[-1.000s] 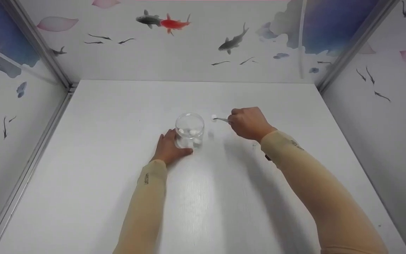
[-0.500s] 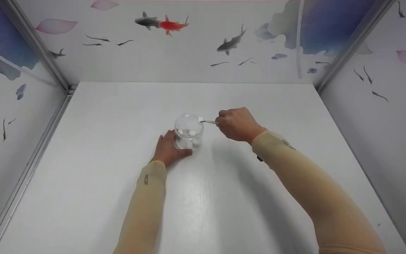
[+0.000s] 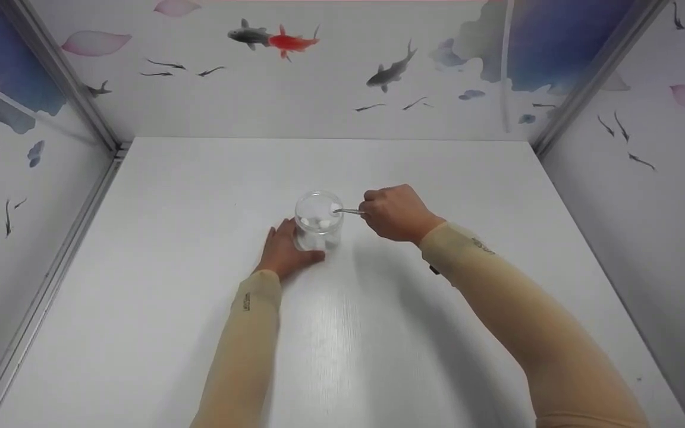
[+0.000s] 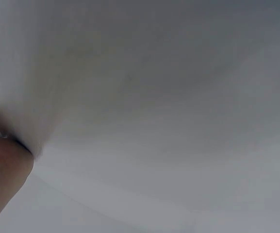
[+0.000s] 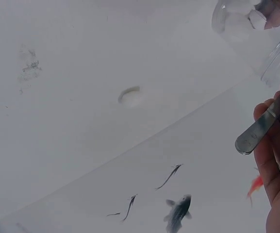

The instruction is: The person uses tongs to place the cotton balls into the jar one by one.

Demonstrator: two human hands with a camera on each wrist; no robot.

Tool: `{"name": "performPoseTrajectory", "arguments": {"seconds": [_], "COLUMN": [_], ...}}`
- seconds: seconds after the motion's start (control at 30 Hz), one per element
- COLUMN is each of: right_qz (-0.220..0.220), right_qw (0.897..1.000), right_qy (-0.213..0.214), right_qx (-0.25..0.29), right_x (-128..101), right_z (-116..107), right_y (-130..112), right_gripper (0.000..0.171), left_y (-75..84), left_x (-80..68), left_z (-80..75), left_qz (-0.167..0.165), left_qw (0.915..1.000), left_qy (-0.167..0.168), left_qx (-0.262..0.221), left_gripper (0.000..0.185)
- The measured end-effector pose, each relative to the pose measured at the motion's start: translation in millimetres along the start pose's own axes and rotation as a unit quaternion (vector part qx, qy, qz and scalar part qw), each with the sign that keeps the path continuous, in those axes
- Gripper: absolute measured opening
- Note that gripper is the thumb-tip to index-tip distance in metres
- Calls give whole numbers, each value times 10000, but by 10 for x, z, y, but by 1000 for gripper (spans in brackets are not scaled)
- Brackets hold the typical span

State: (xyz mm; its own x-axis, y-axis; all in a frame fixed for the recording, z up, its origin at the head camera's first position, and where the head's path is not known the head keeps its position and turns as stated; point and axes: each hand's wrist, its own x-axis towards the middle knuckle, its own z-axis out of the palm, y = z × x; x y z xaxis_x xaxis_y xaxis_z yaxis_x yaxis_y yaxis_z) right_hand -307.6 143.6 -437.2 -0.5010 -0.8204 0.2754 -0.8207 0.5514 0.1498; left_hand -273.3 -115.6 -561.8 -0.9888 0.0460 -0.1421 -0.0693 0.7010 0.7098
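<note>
In the head view, a clear jar (image 3: 319,238) stands upright, with several small white balls (image 3: 324,224) like cotton balls inside. My left hand (image 3: 283,251) holds the jar from its left and near side, thumb in front. My right hand (image 3: 399,212), right of the jar, pinches metal tweezers (image 3: 351,211). Their tips hold a white ball (image 3: 335,208) at the right part of the jar's mouth; whether it is below the rim is hard to tell. The tweezers' rounded back end (image 5: 254,135) shows in the right wrist view. The left wrist view has only part of the left hand (image 4: 6,174).
A white tabletop (image 3: 170,238) lies under everything, enclosed by walls with printed fish (image 3: 295,41). In the right wrist view, a pale curved mark (image 5: 129,91) shows on the table; I cannot tell what it is. Grey smudges (image 5: 29,68) lie farther left.
My right hand has moved left and slightly nearer, bringing the tweezers and white ball from beside the jar to its mouth. My left hand has stayed at the jar.
</note>
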Motion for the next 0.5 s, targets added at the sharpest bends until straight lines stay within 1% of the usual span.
{"name": "performPoseTrajectory", "arguments": {"seconds": [0.3, 0.5], "right_qz": [26, 51], "right_qw": [10000, 9998], "right_qy": [-45, -142], "right_qx": [-38, -90], "right_x": [-11, -18], "right_z": [9, 13], "right_y": [3, -1], "right_gripper": [7, 8], "left_y": [31, 12], "left_x": [-21, -15], "left_z": [-5, 4], "left_qz": [-172, -189], "left_qw": [9998, 9998], "left_qy": [-66, -42], "left_qx": [-96, -61], "left_gripper": [109, 110]}}
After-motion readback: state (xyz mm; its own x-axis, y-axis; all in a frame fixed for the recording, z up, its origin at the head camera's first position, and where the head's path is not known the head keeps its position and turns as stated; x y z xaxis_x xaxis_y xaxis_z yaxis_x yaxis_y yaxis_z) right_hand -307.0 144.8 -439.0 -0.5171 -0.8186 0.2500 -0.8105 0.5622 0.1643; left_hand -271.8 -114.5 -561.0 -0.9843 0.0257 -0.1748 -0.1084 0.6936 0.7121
